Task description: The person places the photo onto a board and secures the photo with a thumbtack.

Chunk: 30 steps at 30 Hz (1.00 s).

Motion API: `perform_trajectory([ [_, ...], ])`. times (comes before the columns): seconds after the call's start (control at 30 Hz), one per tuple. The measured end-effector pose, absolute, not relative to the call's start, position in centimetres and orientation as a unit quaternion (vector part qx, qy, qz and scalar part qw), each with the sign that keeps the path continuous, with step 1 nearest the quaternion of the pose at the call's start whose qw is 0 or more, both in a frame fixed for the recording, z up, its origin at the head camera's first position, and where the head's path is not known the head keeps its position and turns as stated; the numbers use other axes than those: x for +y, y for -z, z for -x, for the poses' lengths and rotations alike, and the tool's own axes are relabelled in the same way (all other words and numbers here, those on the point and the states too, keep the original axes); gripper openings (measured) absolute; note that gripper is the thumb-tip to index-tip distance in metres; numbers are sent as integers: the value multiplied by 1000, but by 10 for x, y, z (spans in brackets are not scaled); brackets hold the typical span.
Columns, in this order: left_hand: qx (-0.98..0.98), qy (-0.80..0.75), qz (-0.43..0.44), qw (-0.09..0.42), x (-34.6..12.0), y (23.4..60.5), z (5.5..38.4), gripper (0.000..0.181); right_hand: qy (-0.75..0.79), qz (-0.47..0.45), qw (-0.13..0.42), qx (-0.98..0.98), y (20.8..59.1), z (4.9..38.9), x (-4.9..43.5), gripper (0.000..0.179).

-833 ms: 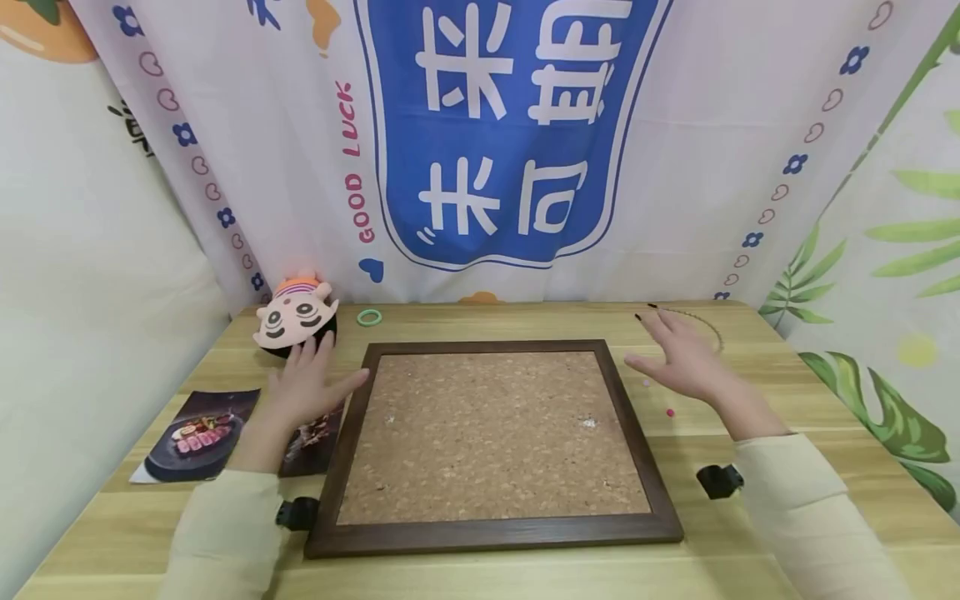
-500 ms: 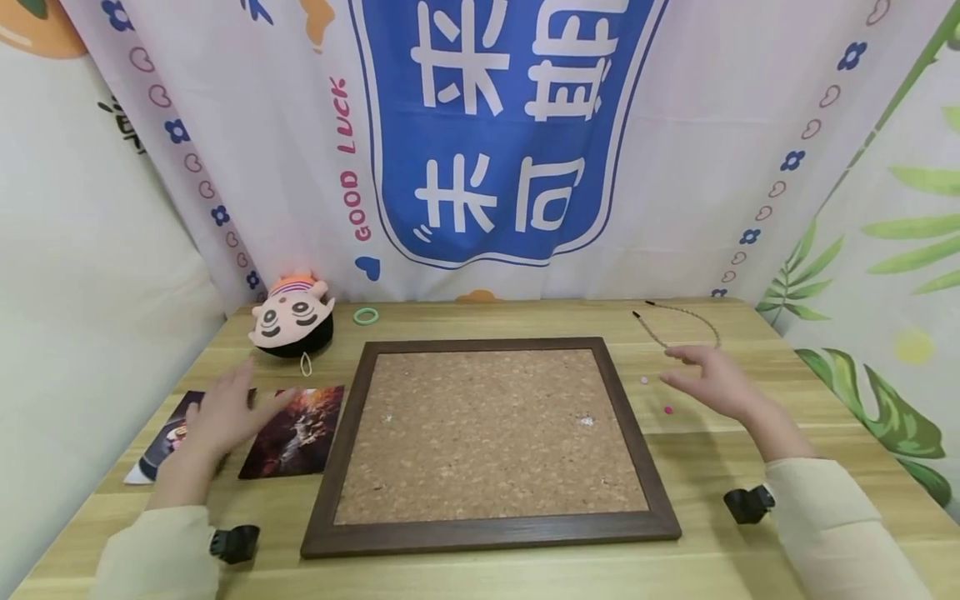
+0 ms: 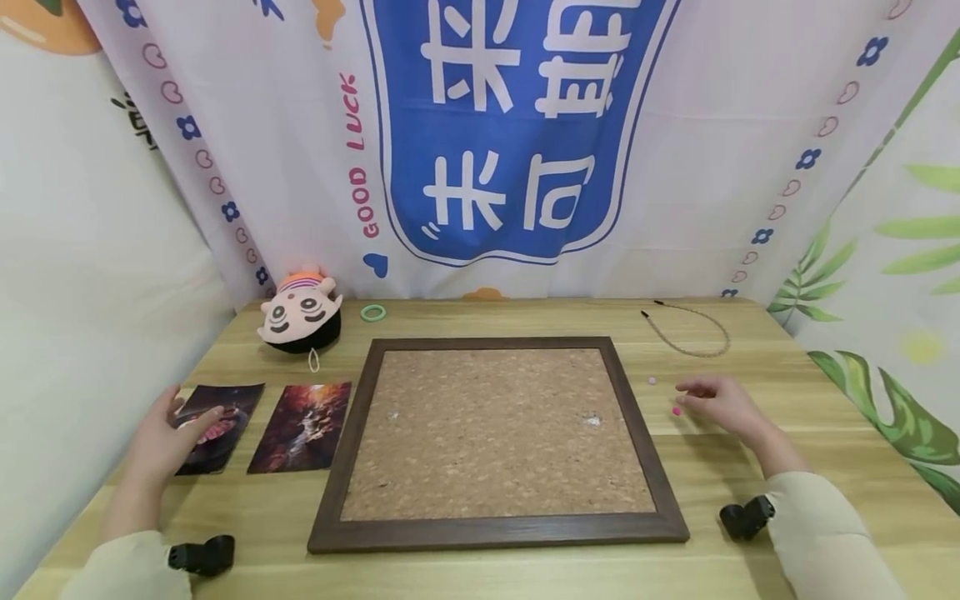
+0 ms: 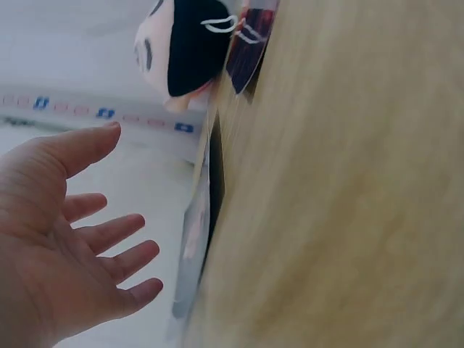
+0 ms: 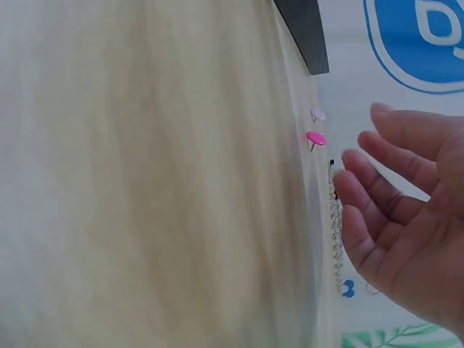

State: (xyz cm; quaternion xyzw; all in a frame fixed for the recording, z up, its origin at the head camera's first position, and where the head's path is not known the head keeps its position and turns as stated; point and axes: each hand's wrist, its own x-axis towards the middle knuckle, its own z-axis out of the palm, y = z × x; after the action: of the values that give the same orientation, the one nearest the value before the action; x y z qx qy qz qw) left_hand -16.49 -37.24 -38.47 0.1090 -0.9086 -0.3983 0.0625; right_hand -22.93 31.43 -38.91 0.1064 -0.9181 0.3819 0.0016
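My left hand [image 3: 159, 442] hovers with spread fingers over the left edge of a photo of a plated dish [image 3: 217, 417], covering part of it. Beside that lies a second photo, a reddish forest stream [image 3: 303, 429]. In the left wrist view the palm and all fingers show, holding nothing. My right hand [image 3: 723, 408] is just right of a bright pink thumbtack [image 3: 677, 411], its fingers loosely bent with nothing in them. A pale lilac thumbtack [image 3: 652, 381] lies a little behind. Both tacks show their pins in the right wrist view, the pink one [image 5: 316, 138] nearer.
A cork board [image 3: 495, 433] in a dark brown frame takes up the middle of the wooden table [image 3: 480, 571]. Behind stand a plush doll [image 3: 302, 312], a green ring [image 3: 372, 312] and a thin twisted headband [image 3: 693, 353]. A printed curtain [image 3: 690, 167] hangs at the back edge.
My left hand has moved left and toward me, from near the doll and frame to the dish photo. My right hand has come back from the headband to beside the pink thumbtack.
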Motion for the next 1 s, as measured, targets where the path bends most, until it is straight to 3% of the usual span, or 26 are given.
perform_trajectory([
  [0.43,-888,404,-197,95,-383,402,163,75,-401,-82,13,-912,415,230,317,35],
  [1.0,-899,352,-250,76,-390,405,162,68,-379,-73,44,-921,421,231,310,23],
])
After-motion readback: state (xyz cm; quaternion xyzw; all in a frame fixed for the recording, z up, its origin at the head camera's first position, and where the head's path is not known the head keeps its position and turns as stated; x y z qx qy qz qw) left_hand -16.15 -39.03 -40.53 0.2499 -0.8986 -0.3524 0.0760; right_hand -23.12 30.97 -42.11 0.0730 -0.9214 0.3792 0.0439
